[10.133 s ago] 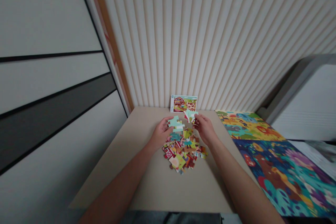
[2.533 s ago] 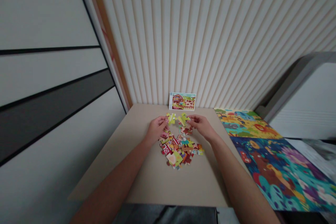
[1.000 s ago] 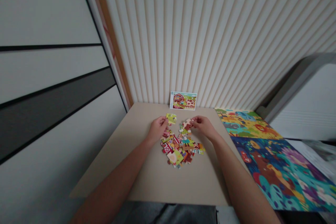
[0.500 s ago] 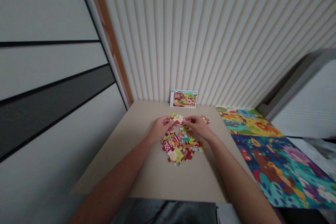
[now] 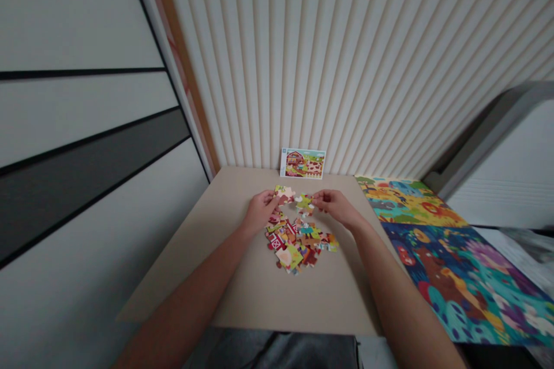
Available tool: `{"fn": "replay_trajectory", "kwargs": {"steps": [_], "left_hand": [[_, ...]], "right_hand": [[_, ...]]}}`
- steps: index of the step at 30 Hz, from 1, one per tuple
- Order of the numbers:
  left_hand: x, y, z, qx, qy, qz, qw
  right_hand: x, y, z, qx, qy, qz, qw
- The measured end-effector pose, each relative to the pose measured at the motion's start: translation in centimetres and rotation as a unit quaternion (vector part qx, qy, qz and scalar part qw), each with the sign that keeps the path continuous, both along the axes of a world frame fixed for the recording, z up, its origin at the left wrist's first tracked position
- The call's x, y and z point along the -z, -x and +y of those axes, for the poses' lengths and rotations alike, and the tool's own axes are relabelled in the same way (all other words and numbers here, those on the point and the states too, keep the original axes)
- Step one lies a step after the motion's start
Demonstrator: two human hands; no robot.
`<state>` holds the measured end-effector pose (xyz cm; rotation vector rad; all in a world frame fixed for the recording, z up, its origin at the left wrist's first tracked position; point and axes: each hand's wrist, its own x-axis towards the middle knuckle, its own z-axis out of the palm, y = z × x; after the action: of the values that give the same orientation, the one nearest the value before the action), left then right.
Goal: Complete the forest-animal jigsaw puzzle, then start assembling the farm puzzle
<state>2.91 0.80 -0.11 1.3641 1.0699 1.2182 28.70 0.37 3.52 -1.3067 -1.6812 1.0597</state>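
Observation:
My left hand (image 5: 259, 210) is closed on a joined-looking puzzle piece (image 5: 285, 192) in pink, brown and green, held above the table's far half. Across a small gap, my right hand (image 5: 336, 206) pinches a green puzzle piece (image 5: 304, 201) by its right edge. Just below both hands lies a heap of loose puzzle pieces (image 5: 298, 239), many overlapping, in red, green, brown and blue. Behind the hands a picture card (image 5: 305, 162) with a barn and a spotted cow leans against the pleated wall.
The beige table (image 5: 246, 294) carries the heap and the card. On its right lie two finished-looking puzzle pictures, a yellow animal scene (image 5: 415, 202) and a dark blue one (image 5: 467, 282). A white panelled cabinet (image 5: 95, 213) borders the left side.
My right hand has drawn away to the right and now shows a green piece in its fingers. My left hand has shifted slightly left with its pink and brown piece.

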Motion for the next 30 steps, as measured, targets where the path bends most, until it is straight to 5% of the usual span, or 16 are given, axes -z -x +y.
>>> {"fn": "replay_trajectory", "kwargs": {"steps": [9,24,27,30], "left_hand": [[-0.2,-0.7,-0.6,0.093,-0.003,0.007,0.996],[-0.3,-0.3,-0.3,0.104,0.045,-0.030,0.993],[-0.5,-0.4,-0.4,0.096,0.044,-0.029,0.994],[-0.7,-0.3,-0.4,0.065,0.040,-0.037,0.996]], "right_hand": [[-0.4,2.4,-0.9,0.011,0.037,0.086,0.995],[-1.8,2.4,-1.5,-0.024,0.047,0.127,0.990],[-1.3,1.7,-0.9,0.021,0.018,0.122,0.992],[-1.0,-0.6,0.1,0.145,-0.032,0.139,0.979]]}}
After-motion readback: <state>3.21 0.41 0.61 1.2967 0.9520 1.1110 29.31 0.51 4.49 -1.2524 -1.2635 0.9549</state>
